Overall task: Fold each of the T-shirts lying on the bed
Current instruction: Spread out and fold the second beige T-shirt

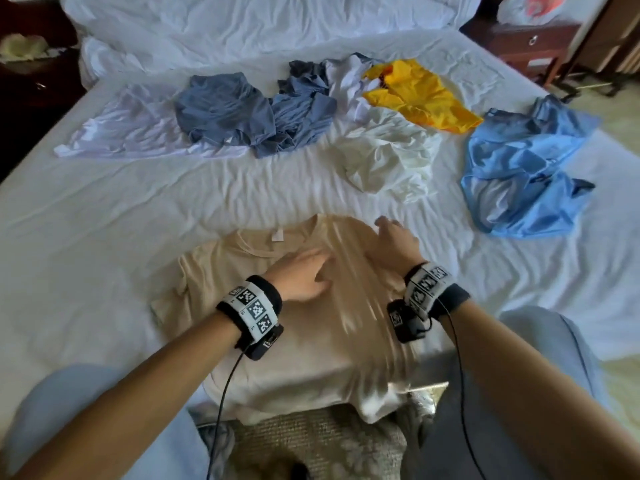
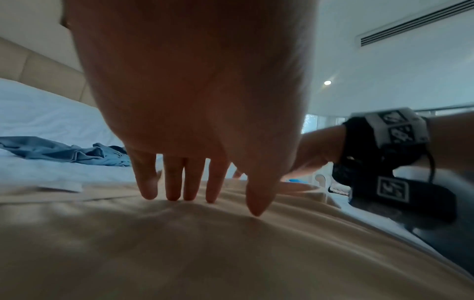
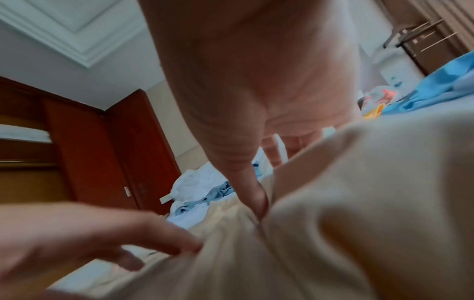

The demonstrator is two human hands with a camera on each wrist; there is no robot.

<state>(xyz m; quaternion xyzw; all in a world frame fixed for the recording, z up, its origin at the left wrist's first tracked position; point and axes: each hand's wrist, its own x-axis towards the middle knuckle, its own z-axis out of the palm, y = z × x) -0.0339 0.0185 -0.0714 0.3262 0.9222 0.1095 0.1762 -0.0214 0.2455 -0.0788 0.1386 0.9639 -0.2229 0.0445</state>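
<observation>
A beige T-shirt [image 1: 311, 341] [image 2: 179, 253] [image 3: 333, 243] lies spread on the white bed [image 1: 104, 220] near the front edge, collar pointing away and hem hanging over the edge. My left hand [image 1: 304, 275] [image 2: 205, 201] rests flat on its chest with fingers straight. My right hand [image 1: 391, 237] [image 3: 259, 182] lies on the shirt's right shoulder, where the side looks folded inward. Its thumb presses into a crease, and a ridge of fabric partly hides the fingers. The picture is blurred by motion.
Unfolded shirts lie further back: a pale white one [image 1: 114, 129], grey-blue ones [image 1: 221, 109], a yellow one [image 1: 419, 91], a crumpled white one [image 1: 388, 157] and a light blue one [image 1: 519, 168]. A wooden nightstand [image 1: 530, 46] stands at the back right. Pillows line the headboard.
</observation>
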